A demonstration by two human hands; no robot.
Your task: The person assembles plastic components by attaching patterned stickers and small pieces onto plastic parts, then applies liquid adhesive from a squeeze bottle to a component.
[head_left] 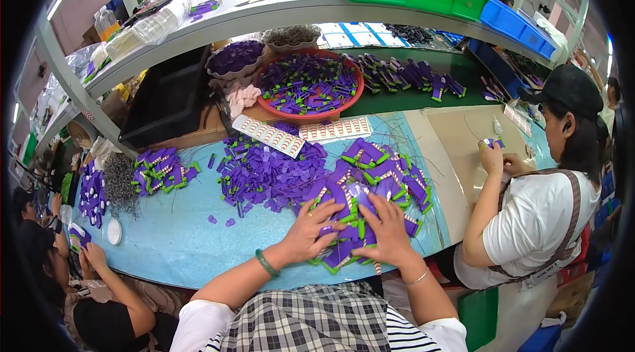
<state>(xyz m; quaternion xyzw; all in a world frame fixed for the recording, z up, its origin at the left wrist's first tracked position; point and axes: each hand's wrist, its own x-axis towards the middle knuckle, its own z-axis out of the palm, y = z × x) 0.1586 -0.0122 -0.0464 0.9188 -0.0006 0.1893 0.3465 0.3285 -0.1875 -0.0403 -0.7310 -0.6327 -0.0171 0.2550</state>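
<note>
A heap of purple plastic pieces with green ends (413,183) lies on the blue table in front of me; striped strips show on some of them. My left hand (309,228) rests on the heap's near left side, its fingers spread and curved over the pieces. Across from it, my right hand (389,232) lies on the near right side with fingers apart. Both palms face inward over the pieces, and neither hand grips a single one that I can make out. Left of the heap is a pile of small loose purple parts (268,173).
Behind the piles are two sticker sheets (270,136) (335,129) and a red basin (360,87) full of purple-green pieces. A black tray (162,97) stands at the back left. A shelf (278,9) spans above. Co-workers sit at right (536,226) and left (109,299).
</note>
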